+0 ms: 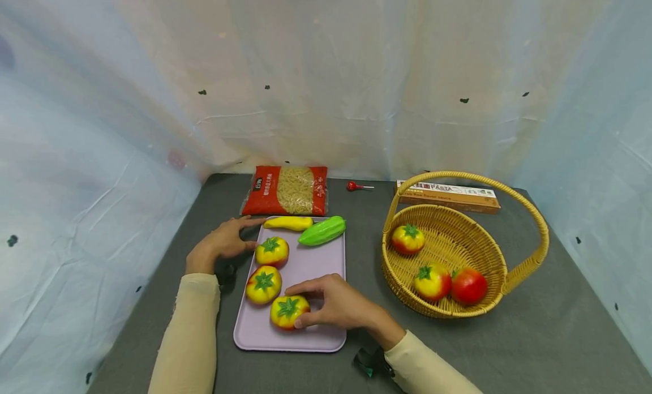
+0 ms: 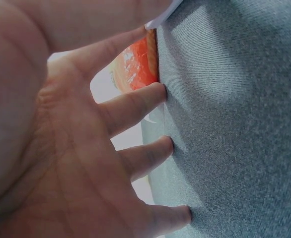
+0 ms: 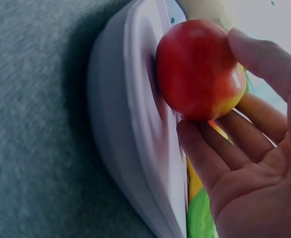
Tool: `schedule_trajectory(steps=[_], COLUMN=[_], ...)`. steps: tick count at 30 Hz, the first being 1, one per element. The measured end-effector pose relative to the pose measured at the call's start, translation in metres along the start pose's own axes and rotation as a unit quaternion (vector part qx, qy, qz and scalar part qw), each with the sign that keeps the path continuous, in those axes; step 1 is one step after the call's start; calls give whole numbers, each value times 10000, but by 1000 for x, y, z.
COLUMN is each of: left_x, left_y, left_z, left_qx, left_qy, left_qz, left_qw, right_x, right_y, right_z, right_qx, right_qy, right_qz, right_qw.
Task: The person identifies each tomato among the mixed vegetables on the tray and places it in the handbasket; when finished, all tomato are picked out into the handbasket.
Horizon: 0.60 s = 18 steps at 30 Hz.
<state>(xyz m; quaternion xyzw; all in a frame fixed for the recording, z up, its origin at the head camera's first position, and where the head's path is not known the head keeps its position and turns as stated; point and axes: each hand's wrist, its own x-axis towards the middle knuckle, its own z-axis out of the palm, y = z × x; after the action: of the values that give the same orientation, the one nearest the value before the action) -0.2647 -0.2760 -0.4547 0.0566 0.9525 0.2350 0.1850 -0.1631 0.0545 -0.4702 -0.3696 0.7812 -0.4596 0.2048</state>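
At the near end of the tray (image 1: pixel 326 340), the smooth, seemingly light and rigid tomato (image 1: pixel 287 311) is cupped at its sides by the right hand's (image 1: pixel 338 304) curled fingers.

The flat cardboard box (image 1: pixel 447 196) lying behind the wicker basket (image 1: pixel 524 264) carries the one word that reads clearly: "PASTA", in capital letters on its pale top face. A line of smaller print runs along the brown side below it, too small to make out. The red bag of spiral pasta (image 1: pixel 285 190) has a small dark label with white characters at its upper left corner, and these cannot be read. Neither wrist view shows any writing.
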Motion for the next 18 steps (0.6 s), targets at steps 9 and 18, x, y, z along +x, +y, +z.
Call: schedule_trajectory(steps=[9,18], left_x=[-1,1], left_y=[1,0], left_z=[0,1], left_qx=[29,12], left_qy=[-19,-48], left_qz=[46,-40], left_qw=[10000,10000], right_x=[-18,-76], right_y=[-6,-8], right_z=[-15,-61], right_qx=[464,624], right_qy=[122,716], right_qz=[10,131], right_qw=[9988,9954])
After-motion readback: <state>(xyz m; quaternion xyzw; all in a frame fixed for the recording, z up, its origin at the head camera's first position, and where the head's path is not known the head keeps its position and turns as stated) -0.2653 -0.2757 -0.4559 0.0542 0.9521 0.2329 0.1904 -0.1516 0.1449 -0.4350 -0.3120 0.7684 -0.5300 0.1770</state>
